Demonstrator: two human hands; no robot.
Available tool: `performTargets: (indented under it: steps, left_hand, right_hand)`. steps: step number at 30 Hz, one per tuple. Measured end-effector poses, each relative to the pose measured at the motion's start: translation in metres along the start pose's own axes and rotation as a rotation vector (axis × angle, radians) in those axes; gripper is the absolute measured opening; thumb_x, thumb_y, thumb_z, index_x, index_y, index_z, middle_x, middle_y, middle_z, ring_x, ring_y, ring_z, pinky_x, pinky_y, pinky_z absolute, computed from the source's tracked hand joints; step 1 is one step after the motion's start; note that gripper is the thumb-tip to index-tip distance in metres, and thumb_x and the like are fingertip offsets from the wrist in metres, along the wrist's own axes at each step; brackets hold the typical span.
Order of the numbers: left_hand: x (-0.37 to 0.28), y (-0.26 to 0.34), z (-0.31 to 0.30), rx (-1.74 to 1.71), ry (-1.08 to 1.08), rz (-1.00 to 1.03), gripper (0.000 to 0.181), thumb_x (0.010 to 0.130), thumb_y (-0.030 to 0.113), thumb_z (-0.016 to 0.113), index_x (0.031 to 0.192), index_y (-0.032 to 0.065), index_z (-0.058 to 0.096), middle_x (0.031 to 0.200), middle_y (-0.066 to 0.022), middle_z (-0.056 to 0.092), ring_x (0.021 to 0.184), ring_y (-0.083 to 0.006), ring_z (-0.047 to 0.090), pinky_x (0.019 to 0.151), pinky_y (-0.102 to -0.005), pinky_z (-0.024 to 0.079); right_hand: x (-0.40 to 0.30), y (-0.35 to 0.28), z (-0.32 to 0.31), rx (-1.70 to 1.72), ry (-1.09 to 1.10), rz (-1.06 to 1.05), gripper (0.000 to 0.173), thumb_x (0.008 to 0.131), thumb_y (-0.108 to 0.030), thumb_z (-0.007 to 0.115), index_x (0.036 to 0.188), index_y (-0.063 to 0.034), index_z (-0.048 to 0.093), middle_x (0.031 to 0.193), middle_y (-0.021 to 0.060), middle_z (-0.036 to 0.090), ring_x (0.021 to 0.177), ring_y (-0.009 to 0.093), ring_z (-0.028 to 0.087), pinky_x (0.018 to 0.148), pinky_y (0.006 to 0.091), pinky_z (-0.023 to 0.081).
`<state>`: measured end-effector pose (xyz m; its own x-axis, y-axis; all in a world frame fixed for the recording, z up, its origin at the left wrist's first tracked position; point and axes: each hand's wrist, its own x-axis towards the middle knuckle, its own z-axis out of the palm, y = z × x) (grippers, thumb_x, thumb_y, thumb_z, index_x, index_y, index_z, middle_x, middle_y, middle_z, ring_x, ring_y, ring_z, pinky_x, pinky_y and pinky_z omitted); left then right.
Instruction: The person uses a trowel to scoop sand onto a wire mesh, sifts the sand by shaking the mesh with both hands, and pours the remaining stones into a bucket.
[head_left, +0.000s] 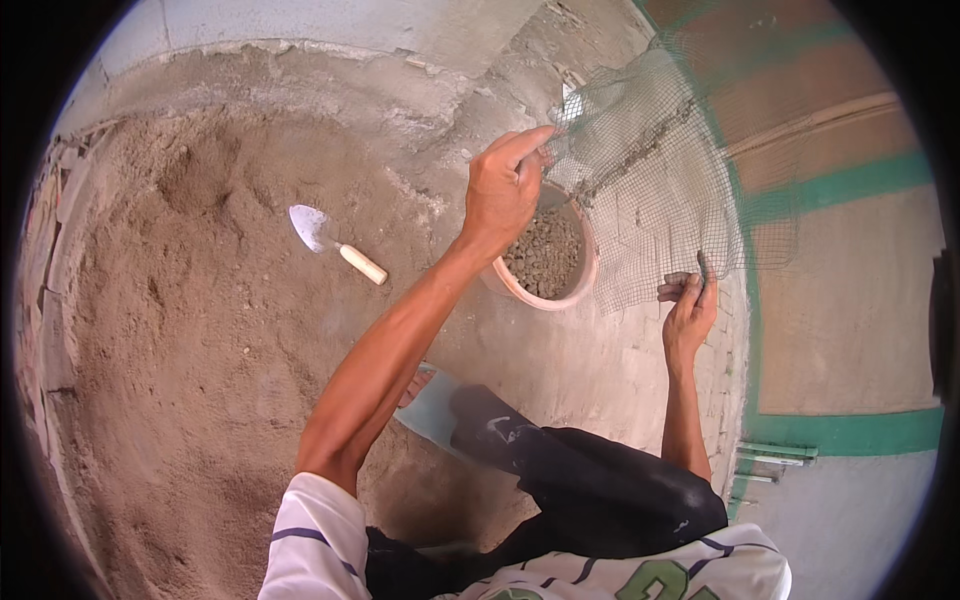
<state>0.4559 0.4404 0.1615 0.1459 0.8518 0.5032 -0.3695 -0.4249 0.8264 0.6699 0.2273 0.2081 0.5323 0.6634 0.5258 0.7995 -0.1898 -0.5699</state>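
Note:
A sheet of wire mesh (645, 172) is stretched between my hands at the upper right, with a line of clinging debris across it. My left hand (504, 187) pinches its left edge above a bucket. Lower on the right, my right hand (691, 311) grips the mesh's near edge between thumb and fingers. The pinkish plastic bucket (541, 301) holds small lumps of gravel or coarse debris (546, 259) and stands below the mesh, partly hidden by my left hand. A trowel (363, 264) with a pale wooden handle lies on the sand to the left.
Sand (210, 337) spreads across the left side. A rough concrete ledge (337, 90) runs along the top. A wall with green bands (855, 431) stands at the right, with several thin strips (776, 457) beside it. My foot and bent knee are in the lower middle.

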Motion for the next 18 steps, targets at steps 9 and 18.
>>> performTargets:
  steps: [9,18]
  left_hand:
    - [-0.002,0.017,-0.024,0.004,0.05,-0.063,0.031,0.095,0.003,0.047,0.121,-0.003,0.062,0.102,-0.0148,0.068,0.09,-0.0169,0.067,0.073,-0.0291,0.056]
    - [0.014,0.081,-0.182,-0.005,0.314,-0.127,0.038,0.092,0.006,0.056,0.129,-0.003,0.053,0.106,-0.0184,0.065,0.089,-0.022,0.068,0.073,-0.0334,0.06]
  right_hand:
    - [0.024,-0.049,0.008,0.044,0.008,-0.083,0.034,0.104,-0.016,0.039,0.129,0.0053,0.05,0.078,0.0096,0.063,0.065,0.013,0.06,0.058,0.0273,0.051]
    - [0.069,-0.168,0.059,0.372,-0.275,-0.197,0.037,0.103,-0.021,0.044,0.13,0.0029,0.053,0.073,0.0068,0.06,0.064,0.012,0.06,0.059,0.0273,0.05]
